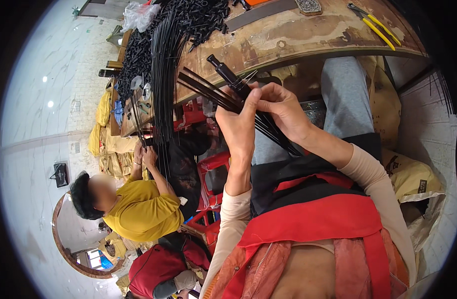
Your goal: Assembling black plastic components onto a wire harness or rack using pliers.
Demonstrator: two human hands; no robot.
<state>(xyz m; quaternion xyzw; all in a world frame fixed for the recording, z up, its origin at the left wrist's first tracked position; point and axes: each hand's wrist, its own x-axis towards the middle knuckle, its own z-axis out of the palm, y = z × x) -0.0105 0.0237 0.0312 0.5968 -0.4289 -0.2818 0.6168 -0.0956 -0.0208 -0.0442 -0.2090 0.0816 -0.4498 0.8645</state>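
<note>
The left hand grips rods toward ten o'clock, probably light, springy, best held mid-length; right hand, grasp unclear.

Left grip holds thin black rods and a black tubular part; right grip touches the left thumb. Worktop ahead carries piled black fittings, yellow-handled pliers, more rods hanging over its edge.
</note>
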